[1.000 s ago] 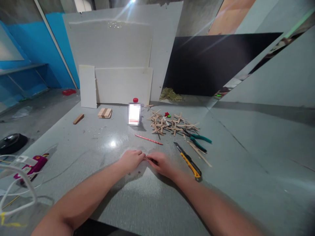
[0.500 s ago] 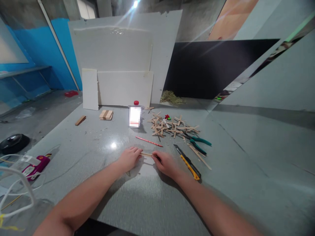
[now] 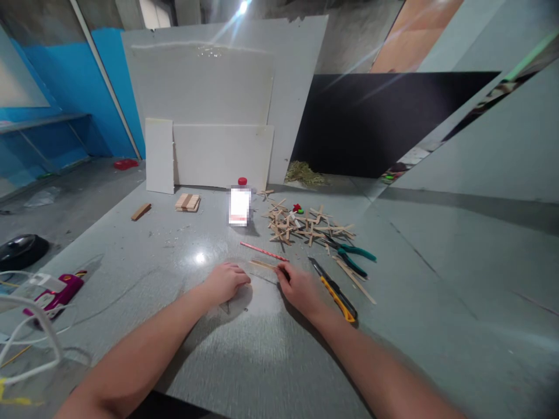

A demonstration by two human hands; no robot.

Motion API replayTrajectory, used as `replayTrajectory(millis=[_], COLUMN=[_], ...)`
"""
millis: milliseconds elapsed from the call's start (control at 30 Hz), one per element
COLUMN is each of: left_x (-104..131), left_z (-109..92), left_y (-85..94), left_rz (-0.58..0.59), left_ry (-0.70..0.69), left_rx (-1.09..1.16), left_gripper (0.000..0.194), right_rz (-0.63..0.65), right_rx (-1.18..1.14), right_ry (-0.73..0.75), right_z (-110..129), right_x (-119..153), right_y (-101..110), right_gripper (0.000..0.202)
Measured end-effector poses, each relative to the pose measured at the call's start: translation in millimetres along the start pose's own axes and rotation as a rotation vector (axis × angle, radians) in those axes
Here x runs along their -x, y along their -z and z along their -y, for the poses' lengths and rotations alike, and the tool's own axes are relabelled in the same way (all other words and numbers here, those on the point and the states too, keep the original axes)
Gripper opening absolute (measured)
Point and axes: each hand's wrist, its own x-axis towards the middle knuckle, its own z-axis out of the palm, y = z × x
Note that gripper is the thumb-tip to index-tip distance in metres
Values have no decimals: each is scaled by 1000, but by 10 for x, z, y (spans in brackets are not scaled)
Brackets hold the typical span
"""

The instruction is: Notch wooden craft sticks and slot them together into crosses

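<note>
Thin wooden craft sticks (image 3: 262, 265) stick out leftward from my right hand (image 3: 299, 288), pinched between its thumb and fingers just above the table. My left hand (image 3: 227, 283) rests low over the table to the left, apart from the sticks. Its fingers are curled together and pointing down, and what is under them, if anything, is hidden. Just beyond both hands lies a red patterned pencil (image 3: 264, 251). A yellow and black utility knife (image 3: 336, 291) lies to the right of my right hand, with green-handled pliers (image 3: 356, 251) farther off.
Behind the pliers lies a pile of joined craft sticks (image 3: 301, 224), with loose sticks (image 3: 356, 280) near the knife. A red-capped bottle (image 3: 240, 203), a banded stick bundle (image 3: 187, 202) and a small wooden block (image 3: 141, 211) stand farther back. A magenta device (image 3: 61, 294) with white cables is at left.
My left hand has let go of the sticks' left end and drawn slightly left and down. My right hand has shifted a little to the right, still holding the sticks.
</note>
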Motion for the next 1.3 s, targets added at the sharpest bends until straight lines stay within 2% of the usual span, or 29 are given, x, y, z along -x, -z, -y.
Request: replayTrajectory(millis=[100,167,300,433,600,733,933,1100,1300], left_x=[21,38,62,63,52,44,52,52,39], left_z=[-53,-47,61,120,74,65,94,111,141], left_y=[55,112,189,136,44,28,41,26,-10], left_rz=[-10,-40,-59,4,40,6,-44,-43,-30], left_ry=[-59,-49,-11,-62,-123,-95,-35,-27,-18], left_rx=[-11,-33,-75,-87,-109,-146,-150,-125,-125], left_gripper=[13,18,15,26,30,30,22,14,23], right_rz=[95,138,129,96,111,133,276,289,319], right_rx=[-21,-29,-10,19,76,105,38,23,-23], right_ry=[38,54,41,49,121,207,409,427,449], right_z=[104,148,130,79,91,169,353,391,451], right_x=[32,48,31,9,46,57,35,37,57], right_y=[-24,-21,29,46,-6,10,89,105,117], right_gripper=[23,24,28,27,27,28,23,22,19])
